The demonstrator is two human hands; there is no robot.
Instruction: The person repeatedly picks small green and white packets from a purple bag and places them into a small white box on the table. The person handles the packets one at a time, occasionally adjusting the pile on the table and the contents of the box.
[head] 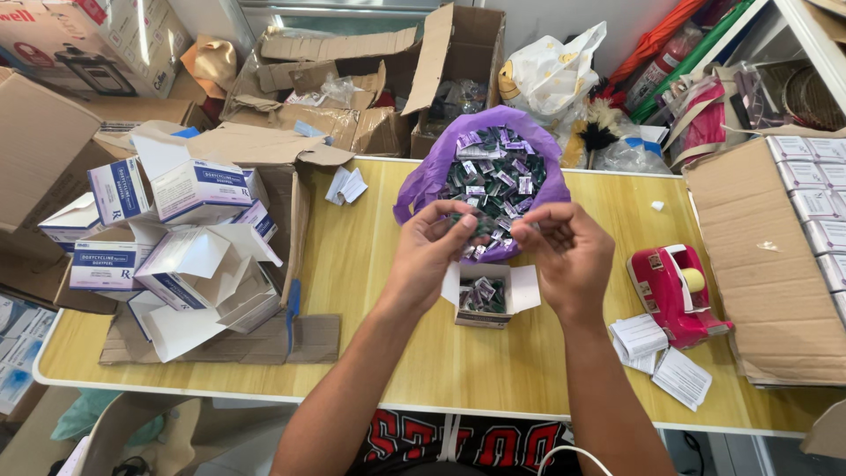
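Both hands hovered over the yellow wooden counter (379,264), just above a small white carton (486,295) that stood open-topped, its flaps spread left and right, its long axis running roughly across the view. Dark little packets (481,293) lay inside it, jumbled with no common heading. The left hand (432,247) had its fingers curled in toward the thumb, the grip nearly shut around a few of the same small packets (480,231); how many could not be told. The right hand (568,251) faced it, fingertips pinched close together and almost touching the left hand's load, though whether it truly held a packet was hidden by the fingers.

Right behind the hands sat a purple plastic bag (432,172), mouth open toward the camera and heaped with many more packets in green, purple and silver. To the left lay a pile of opened white and blue medicine boxes (181,238) on flattened cardboard (304,339). To the right stood a red tape dispenser (674,295), with folded paper leaflets (661,357) just beside it, and a big cardboard sheet (758,264) beyond.
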